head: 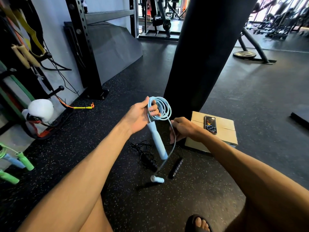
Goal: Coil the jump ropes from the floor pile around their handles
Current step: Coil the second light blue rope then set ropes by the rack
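My left hand [142,117] grips the top of a light blue jump-rope handle [158,142] that hangs downward, with several loops of light blue rope [164,108] coiled around its fingers. From the coil a loose strand runs down past my right hand [181,129], which pinches it. The strand ends at the second light blue handle [157,179], hanging just above the floor. A black jump rope [147,159] lies in a loose heap on the floor below, one black handle [175,167] to its right.
A black punching bag [200,56] hangs just beyond my hands. A cardboard box [222,133] with a phone [211,124] on it sits at the right. Green and blue rope handles [25,162] hang at the far left, near a white boxing glove [41,110]. My sandalled foot [199,223] is at the bottom.
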A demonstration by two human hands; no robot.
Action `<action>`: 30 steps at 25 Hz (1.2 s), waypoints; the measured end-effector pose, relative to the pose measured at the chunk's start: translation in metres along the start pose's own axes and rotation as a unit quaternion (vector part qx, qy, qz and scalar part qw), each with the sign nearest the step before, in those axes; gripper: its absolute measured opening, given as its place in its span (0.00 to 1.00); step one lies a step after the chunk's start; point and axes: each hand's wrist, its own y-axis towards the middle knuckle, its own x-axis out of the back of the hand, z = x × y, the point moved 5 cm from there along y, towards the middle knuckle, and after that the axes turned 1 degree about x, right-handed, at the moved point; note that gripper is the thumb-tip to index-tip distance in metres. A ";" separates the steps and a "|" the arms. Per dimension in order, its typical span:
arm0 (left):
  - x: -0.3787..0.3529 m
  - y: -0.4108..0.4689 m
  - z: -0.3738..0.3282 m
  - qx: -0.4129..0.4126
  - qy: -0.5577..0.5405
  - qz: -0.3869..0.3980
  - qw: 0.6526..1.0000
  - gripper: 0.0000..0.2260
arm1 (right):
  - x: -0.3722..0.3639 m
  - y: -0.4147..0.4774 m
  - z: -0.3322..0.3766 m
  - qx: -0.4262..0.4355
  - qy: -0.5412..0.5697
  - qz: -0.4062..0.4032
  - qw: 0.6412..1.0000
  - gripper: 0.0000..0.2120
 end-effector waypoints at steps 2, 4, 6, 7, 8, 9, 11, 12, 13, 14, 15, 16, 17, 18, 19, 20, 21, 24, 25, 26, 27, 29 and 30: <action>0.005 0.002 -0.005 -0.043 -0.007 -0.056 0.997 0.15 | -0.007 -0.009 -0.002 -0.034 -0.016 0.064 0.997 0.15; 0.014 0.007 -0.007 -0.089 -0.013 -0.125 0.988 0.14 | -0.013 -0.012 -0.007 -0.058 -0.033 0.126 0.990 0.21; 0.028 0.010 -0.012 -0.145 0.040 -0.222 0.963 0.13 | -0.017 -0.012 -0.013 -0.082 -0.035 0.180 0.980 0.23; 0.035 0.010 -0.015 -0.169 0.098 -0.264 0.945 0.13 | -0.019 -0.013 -0.014 -0.086 -0.037 0.200 0.975 0.22; 0.037 0.009 -0.018 -0.189 0.169 -0.290 0.923 0.12 | -0.019 -0.014 -0.014 -0.083 -0.042 0.209 0.973 0.19; 0.038 0.007 -0.020 -0.204 0.249 -0.306 0.896 0.12 | -0.018 -0.013 -0.013 -0.074 -0.047 0.207 0.974 0.17; 0.036 0.003 -0.021 -0.212 0.400 -0.318 0.833 0.10 | -0.015 -0.010 -0.007 -0.043 -0.058 0.174 0.982 0.14; 0.036 0.003 -0.019 -0.204 0.457 -0.311 0.808 0.09 | -0.013 -0.010 -0.003 -0.019 -0.068 0.148 0.986 0.13; 0.037 0.004 -0.016 -0.188 0.505 -0.300 0.787 0.07 | -0.010 -0.009 0.002 0.008 -0.077 0.122 0.990 0.12; 0.038 0.005 -0.013 -0.169 0.544 -0.288 0.770 0.07 | -0.007 -0.009 0.008 0.034 -0.086 0.099 0.991 0.11; 0.041 0.007 -0.009 -0.149 0.576 -0.276 0.755 0.08 | -0.004 -0.010 0.012 0.058 -0.093 0.078 0.991 0.10; 0.043 0.008 -0.005 -0.128 0.601 -0.261 0.745 0.09 | -0.002 -0.010 0.017 0.080 -0.100 0.058 0.990 0.10; 0.043 0.010 -0.001 -0.105 0.620 -0.241 0.739 0.09 | 0.001 -0.010 0.020 0.099 -0.104 0.038 0.989 0.11; 0.042 0.010 0.005 -0.080 0.634 -0.214 0.739 0.10 | 0.004 -0.010 0.022 0.116 -0.103 0.017 0.988 0.11; 0.039 0.011 0.011 -0.053 0.641 -0.185 0.743 0.12 | 0.007 -0.009 0.023 0.131 -0.100 -0.004 0.986 0.12; 0.037 0.011 0.017 -0.023 0.641 -0.156 0.751 0.15 | 0.010 -0.007 0.024 0.146 -0.103 -0.025 0.984 0.12; 0.035 0.012 0.022 0.006 0.634 -0.131 0.762 0.17 | 0.014 -0.005 0.025 0.159 -0.112 -0.046 0.980 0.12; 0.028 0.011 0.034 0.080 0.536 -0.081 0.837 0.19 | 0.021 0.000 0.025 0.184 -0.138 -0.108 0.967 0.11; 0.026 0.010 0.036 0.099 0.490 -0.071 0.863 0.20 | 0.021 0.002 0.024 0.183 -0.135 -0.125 0.966 0.10; 0.023 0.008 0.036 0.111 0.448 -0.058 0.885 0.21 | 0.022 0.004 0.023 0.179 -0.124 -0.137 0.966 0.10; 0.019 0.006 0.036 0.116 0.409 -0.040 0.904 0.20 | 0.021 0.004 0.022 0.173 -0.108 -0.143 0.968 0.10; 0.012 0.003 0.035 0.118 0.332 0.001 0.936 0.18 | 0.020 0.005 0.022 0.162 -0.070 -0.148 0.973 0.12; 0.008 0.002 0.034 0.116 0.295 0.015 0.948 0.17 | 0.020 0.004 0.021 0.153 -0.046 -0.150 0.976 0.13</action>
